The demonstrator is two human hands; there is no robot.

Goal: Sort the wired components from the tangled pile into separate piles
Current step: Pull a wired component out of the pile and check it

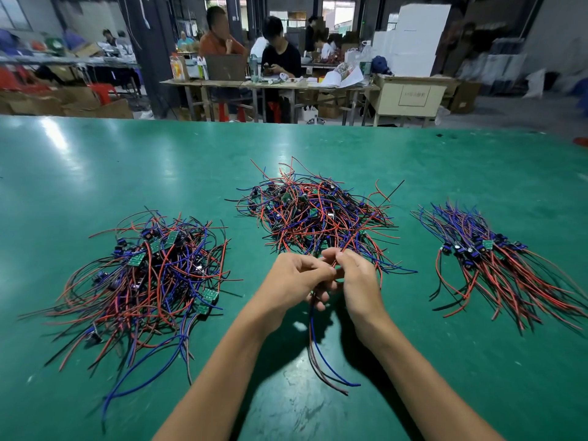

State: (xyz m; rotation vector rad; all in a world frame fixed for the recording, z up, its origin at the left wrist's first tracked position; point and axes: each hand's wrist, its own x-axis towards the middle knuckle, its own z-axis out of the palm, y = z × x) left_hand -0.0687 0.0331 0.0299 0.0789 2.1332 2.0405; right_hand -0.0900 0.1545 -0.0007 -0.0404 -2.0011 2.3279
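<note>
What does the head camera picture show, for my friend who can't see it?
Two hands, left hand and right hand, pinch a wired component above a green table, its wires hanging down. Behind them lies a tangled pile, with a messy pile left and a neat pile right.

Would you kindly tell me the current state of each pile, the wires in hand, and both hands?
Middle pile: tangled, unsorted.
Left pile: loose heap, wires crossing.
Right pile: combed, wires roughly parallel.
Held wires: gripped, ends trailing onto the table.
Left hand: fingers curled, gripping the held wires.
Right hand: pinching a wire at the middle pile's near edge.
</note>
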